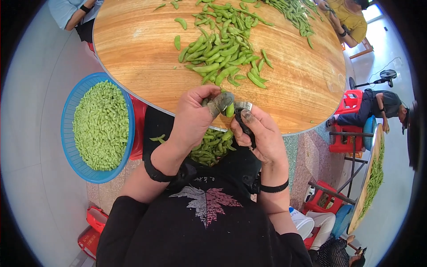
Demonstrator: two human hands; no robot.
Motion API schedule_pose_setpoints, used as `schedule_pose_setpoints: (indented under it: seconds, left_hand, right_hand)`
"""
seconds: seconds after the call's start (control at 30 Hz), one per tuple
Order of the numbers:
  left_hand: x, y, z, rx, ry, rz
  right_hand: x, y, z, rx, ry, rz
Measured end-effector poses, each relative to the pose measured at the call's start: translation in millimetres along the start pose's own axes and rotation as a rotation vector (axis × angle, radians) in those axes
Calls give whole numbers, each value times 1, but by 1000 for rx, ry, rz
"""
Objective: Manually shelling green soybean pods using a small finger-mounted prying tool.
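Note:
My left hand (193,116) is closed, pinching a green soybean pod (230,110) under a thumb with a dark grey covering or stain. Close beside it, my right hand (262,133) is wrapped round a small black-handled tool (242,118) with a pale metallic part at its top. That part lies right by the pod; I cannot tell whether they touch. Both hands are over the near edge of the round wooden table (147,66). Just beyond them lies a heap of soybean pods (227,49). More green pods (211,147) lie in my lap below the hands.
A blue basket (66,129) full of shelled beans (100,127) stands at my left beside the table. Another pod heap (296,15) lies at the far right. People sit around this table and at a second table (362,196) on the right, among red stools (349,103).

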State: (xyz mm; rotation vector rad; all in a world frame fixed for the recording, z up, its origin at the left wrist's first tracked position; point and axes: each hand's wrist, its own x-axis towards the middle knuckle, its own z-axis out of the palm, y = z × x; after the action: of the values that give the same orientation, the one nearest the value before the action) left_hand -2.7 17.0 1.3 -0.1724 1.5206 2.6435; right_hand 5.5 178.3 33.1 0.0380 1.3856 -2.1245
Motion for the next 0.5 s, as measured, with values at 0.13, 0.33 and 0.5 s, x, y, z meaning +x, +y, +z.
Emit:
schedule_pose_setpoints:
  seconds: [0.13,0.33,0.5]
  left_hand:
    - [1,-6,-2,50,-36,71]
    - [-1,-5,-8,62,-121,70]
    - [0,2,-19,-377,-372,-222]
  right_hand:
    - [1,3,-5,46,-34,19]
    - [1,9,-3,-7,-43,15]
    - [-5,10,1,171,-108,62]
